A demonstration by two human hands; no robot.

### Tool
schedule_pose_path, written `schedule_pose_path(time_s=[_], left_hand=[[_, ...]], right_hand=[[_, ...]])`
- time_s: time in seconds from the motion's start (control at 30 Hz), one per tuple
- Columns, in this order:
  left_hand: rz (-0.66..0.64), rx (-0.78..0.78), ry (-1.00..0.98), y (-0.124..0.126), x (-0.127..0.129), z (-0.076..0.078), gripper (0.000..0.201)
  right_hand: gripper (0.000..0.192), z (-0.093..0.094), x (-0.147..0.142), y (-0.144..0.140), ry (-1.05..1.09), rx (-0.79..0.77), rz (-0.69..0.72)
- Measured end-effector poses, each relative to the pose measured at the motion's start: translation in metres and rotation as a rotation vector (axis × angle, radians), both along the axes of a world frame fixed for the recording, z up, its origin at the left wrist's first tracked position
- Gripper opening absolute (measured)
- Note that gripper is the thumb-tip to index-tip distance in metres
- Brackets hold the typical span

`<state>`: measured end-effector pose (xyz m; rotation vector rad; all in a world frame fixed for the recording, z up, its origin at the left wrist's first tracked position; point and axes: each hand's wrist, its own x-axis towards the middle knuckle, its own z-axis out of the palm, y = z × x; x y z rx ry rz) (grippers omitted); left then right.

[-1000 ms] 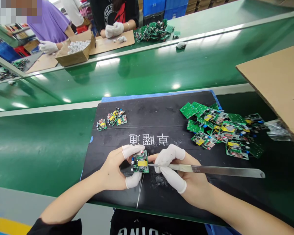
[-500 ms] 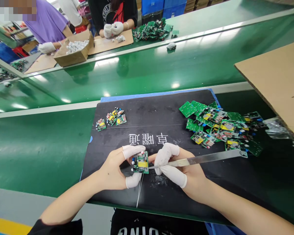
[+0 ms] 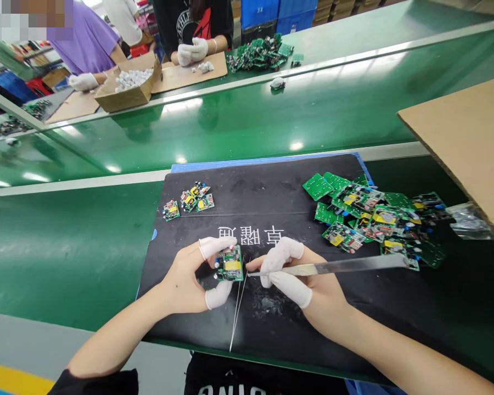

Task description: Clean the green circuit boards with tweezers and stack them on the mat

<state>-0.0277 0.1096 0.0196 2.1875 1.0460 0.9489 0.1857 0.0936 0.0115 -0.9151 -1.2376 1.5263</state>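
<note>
In my left hand (image 3: 189,277) a small green circuit board (image 3: 233,265) with a yellow-wrapped part is gripped by its edges, between thumb and finger in white finger cots. My right hand (image 3: 292,274), also in finger cots, pinches metal tweezers (image 3: 354,265). Their narrow tip points left and ends just right of the board, apart from it. Thin white strands (image 3: 235,323) lie on the black mat (image 3: 247,192) below the board. Whether the tweezer tip holds anything is too small to tell.
A heap of circuit boards (image 3: 346,211) lies at the mat's right, several more boards (image 3: 197,197) at its upper left. A cardboard sheet (image 3: 461,126) juts in from the right. Beyond the green conveyor (image 3: 230,123), co-workers in finger cots sit by an open carton (image 3: 125,99).
My left hand and the board have shifted slightly left and up. The tweezer tip, which was at the board's right edge, now stands off it, and more of the white strands shows.
</note>
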Motion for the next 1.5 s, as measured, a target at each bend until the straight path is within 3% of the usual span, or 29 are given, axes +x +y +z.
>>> schedule_pose_path(time_s=[0.17,0.27,0.33,0.43,0.6,0.7,1.07,1.23,1.37,1.5], left_hand=[[0.108,-0.088,-0.005,0.001,-0.009,-0.001,0.048],[0.087,-0.117,-0.031,0.0,-0.01,-0.003,0.048],[0.079,-0.111,-0.017,0.0,-0.009,-0.002,0.048],[0.087,-0.101,0.011,0.0,-0.007,0.0,0.047],[0.083,-0.138,0.059,0.0,-0.004,0.002,0.041],[0.068,-0.13,0.109,-0.002,-0.002,0.002,0.041],[0.11,-0.187,0.229,-0.005,0.001,0.004,0.032],[0.143,-0.094,0.292,-0.007,0.003,0.003,0.03],[0.127,-0.06,0.279,-0.007,0.004,0.002,0.027],[0.119,-0.091,0.288,-0.007,0.004,0.004,0.027]], right_hand=[[0.013,-0.01,-0.015,0.001,-0.534,0.31,0.082],[0.016,-0.015,-0.024,0.003,-0.637,0.463,0.12],[0.016,-0.017,-0.025,0.005,-0.639,0.472,0.128],[0.014,-0.015,-0.019,0.006,-0.566,0.368,0.106],[0.01,-0.009,-0.011,-0.002,-0.146,0.22,-0.071],[0.008,-0.006,-0.011,-0.007,-0.037,0.195,-0.071],[0.014,-0.005,-0.015,-0.011,-0.271,0.358,-0.09],[0.024,-0.01,-0.014,-0.014,-0.379,0.509,-0.103],[0.03,-0.01,-0.013,-0.015,-0.371,0.475,-0.087],[0.02,-0.006,-0.013,-0.014,-0.371,0.465,-0.101]])
